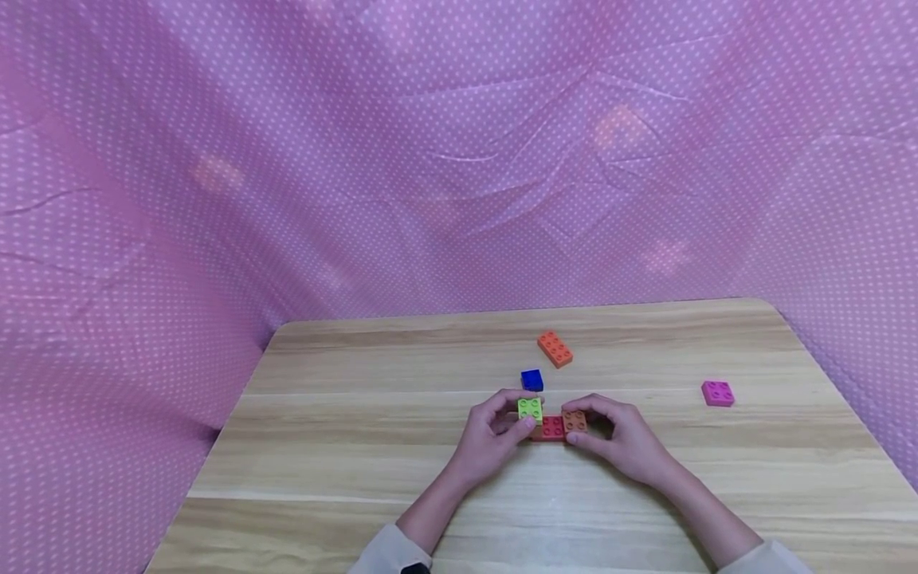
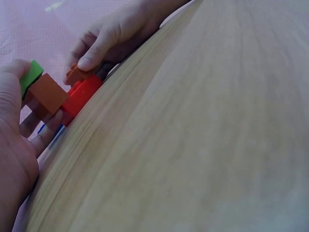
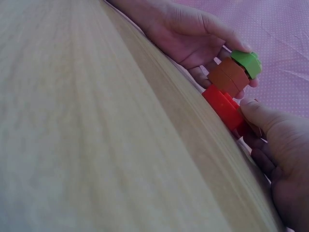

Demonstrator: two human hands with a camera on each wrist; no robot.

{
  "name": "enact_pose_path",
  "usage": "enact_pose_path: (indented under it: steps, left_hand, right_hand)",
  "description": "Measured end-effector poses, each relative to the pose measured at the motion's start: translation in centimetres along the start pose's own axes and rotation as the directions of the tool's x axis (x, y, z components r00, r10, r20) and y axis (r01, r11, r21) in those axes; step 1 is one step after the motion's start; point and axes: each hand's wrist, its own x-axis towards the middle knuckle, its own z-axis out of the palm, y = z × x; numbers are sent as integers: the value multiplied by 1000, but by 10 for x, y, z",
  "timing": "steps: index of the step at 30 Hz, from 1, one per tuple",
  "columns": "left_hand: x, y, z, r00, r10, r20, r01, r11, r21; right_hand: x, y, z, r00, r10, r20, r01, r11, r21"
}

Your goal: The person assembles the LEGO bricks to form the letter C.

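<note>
A red toy building brick [image 1: 552,428] lies on the table between the two hands. Brown bricks [image 3: 228,77] are stacked at its left end, topped by a lime green brick [image 1: 530,410]. The left hand [image 1: 490,438] pinches the green brick between thumb and fingers; a thin dark gap shows below it, and I cannot tell whether it is fully seated. At the red brick's right end sits another brown brick [image 1: 574,422], which the right hand [image 1: 625,440] grips by its sides. The fingers partly cover this brick in both wrist views.
A blue brick [image 1: 531,380] lies just beyond the left hand. Farther back is a long orange brick [image 1: 555,349], and a magenta brick [image 1: 718,393] lies off to the right. Pink dotted cloth [image 1: 459,175] hangs around the wooden table [image 1: 344,430].
</note>
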Motion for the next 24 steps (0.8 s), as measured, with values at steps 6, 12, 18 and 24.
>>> enact_pose_path:
  steps: [6,12,18,24]
  left_hand:
    - [0,-2,0,1000,4,-11,-4,1000,4]
    - [0,-1,2,999,-19,-27,19,1000,9]
    - [0,2,2,999,-25,-26,26,999,36]
    - [0,3,3,999,-25,-34,27,999,44]
  right_hand:
    - [-1,1,1,1000,-7,-1,7,1000,0]
    - [-1,2,0,1000,-12,-7,12,1000,-4]
    - [-1,2,0,1000,-29,-13,28,1000,-8]
    - [-1,2,1,999,-29,-13,29,1000,-3]
